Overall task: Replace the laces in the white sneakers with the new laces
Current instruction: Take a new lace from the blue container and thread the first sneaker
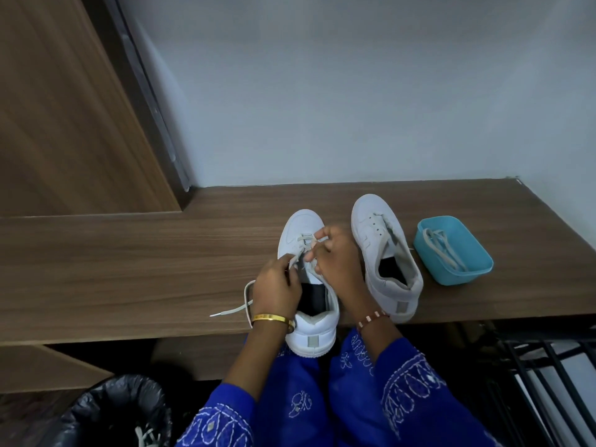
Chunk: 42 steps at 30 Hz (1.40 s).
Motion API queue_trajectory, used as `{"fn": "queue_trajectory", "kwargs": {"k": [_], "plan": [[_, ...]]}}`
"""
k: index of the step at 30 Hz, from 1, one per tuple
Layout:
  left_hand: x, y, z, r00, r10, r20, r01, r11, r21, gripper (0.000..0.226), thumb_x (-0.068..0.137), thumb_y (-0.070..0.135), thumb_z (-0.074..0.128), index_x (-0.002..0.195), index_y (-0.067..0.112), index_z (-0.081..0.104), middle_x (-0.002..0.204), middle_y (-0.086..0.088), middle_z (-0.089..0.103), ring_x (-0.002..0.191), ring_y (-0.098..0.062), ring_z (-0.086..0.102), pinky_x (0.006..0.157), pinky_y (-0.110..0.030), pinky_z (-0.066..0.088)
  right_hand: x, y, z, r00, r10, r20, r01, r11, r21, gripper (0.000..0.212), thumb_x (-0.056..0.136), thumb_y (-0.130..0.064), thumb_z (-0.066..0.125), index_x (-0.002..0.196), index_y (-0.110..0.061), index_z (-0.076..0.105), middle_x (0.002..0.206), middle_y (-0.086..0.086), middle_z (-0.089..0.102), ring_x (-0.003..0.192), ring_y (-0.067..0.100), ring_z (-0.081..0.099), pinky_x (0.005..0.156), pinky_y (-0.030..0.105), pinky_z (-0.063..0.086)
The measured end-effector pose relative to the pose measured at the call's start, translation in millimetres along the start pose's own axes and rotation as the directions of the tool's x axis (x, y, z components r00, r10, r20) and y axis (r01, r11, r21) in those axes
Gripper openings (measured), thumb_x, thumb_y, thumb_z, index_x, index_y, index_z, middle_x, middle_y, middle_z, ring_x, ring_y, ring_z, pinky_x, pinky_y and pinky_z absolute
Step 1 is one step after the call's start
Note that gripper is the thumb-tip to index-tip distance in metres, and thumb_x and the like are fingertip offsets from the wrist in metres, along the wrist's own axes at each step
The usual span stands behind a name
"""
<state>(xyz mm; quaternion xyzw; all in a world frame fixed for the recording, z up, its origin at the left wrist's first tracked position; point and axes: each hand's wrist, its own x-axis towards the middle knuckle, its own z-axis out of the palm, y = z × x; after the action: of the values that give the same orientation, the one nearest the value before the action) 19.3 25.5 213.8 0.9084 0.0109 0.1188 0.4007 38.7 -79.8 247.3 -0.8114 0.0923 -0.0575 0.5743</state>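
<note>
lace point(298, 253) pinched by left hand point(275, 285) and right hand point(335, 256), seemingly, over sneaker point(301, 230).

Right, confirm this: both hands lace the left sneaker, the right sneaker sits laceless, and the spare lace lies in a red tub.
Wrong on one point: the tub is blue, not red, as the head view shows. Both hands, left and right, lace the left sneaker; the right sneaker sits laceless; the spare lace lies in it.

left half of the wooden shelf point(113, 253) is wide open for reaching; on the right, the second sneaker point(385, 253) and blue tub point(451, 250) crowd things.
</note>
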Motion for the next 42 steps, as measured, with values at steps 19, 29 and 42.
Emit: {"fn": "queue_trajectory", "kwargs": {"k": [19, 29, 42], "plan": [[1, -28, 8, 0.962, -0.215, 0.167, 0.271, 0.802, -0.532, 0.016, 0.085, 0.027, 0.057, 0.093, 0.019, 0.07, 0.089, -0.004, 0.069, 0.086, -0.024, 0.062, 0.08, -0.037, 0.049, -6, 17, 26, 0.995, -0.089, -0.045, 0.073, 0.96, -0.271, 0.015, 0.089, -0.005, 0.051, 0.081, 0.003, 0.062, 0.074, 0.014, 0.066, 0.066, 0.022, 0.058, 0.06, 0.027, 0.042], [30, -10, -4, 0.872, -0.366, 0.325, 0.489, 0.608, -0.625, 0.02, 0.084, 0.005, 0.063, 0.064, 0.009, 0.065, 0.048, 0.004, 0.063, 0.053, -0.014, 0.054, 0.053, -0.019, 0.047, -3, 6, 10, 0.996, -0.034, 0.085, 0.055, 0.967, -0.249, 0.015, 0.086, -0.005, 0.059, 0.094, 0.002, 0.07, 0.087, 0.017, 0.072, 0.081, 0.026, 0.067, 0.069, 0.022, 0.049], [48, -14, -37, 0.69, -0.631, 0.354, 0.402, -0.073, -0.913, 0.031, 0.102, 0.019, 0.026, 0.084, 0.004, 0.046, 0.082, -0.01, 0.055, 0.072, -0.018, 0.057, 0.079, -0.036, 0.05, -46, 8, -12, 0.973, -0.172, 0.152, 0.226, 0.605, -0.763, 0.013, 0.097, -0.015, 0.042, 0.104, -0.011, 0.052, 0.104, 0.005, 0.06, 0.093, 0.019, 0.058, 0.065, 0.023, 0.03]]}}
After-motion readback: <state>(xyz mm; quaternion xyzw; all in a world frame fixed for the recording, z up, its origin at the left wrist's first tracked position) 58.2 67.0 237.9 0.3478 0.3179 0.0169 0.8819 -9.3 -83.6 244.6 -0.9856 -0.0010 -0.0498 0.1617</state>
